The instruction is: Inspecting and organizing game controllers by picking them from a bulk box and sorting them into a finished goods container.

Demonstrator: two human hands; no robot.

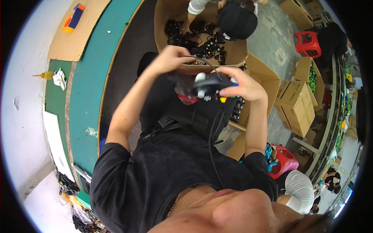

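Controller: dark game controller (211,86) with pale, yellow and blue knobs, held up between both hands in the middle of the view, over the person's dark shirt
Left hand: left hand (171,59) curled closed at the controller's left end, fingers bent round the grey cable (211,132) where it leaves the body
Right hand: right hand (243,83) closed on the controller's right side, thumb lying across its face near the coloured buttons
Cable: runs from the controller down across the shirt toward the near edge
Far box: large open cardboard box (163,23) just beyond the hands, filled with more dark controllers (194,39) in a tangle
Other person: a second person in a dark cap (237,19) leans over that box from the far side, one hand (185,28) reaching into it
Left side: green worktop (89,89) with a cardboard sheet (77,35), an orange tape dispenser (73,19) on it, and a yellow nozzle bottle (46,75) by a crumpled cloth (59,79)
Right side: closed cardboard cartons (297,105), red stool (307,42) farther off, pink crate (285,161) nearer
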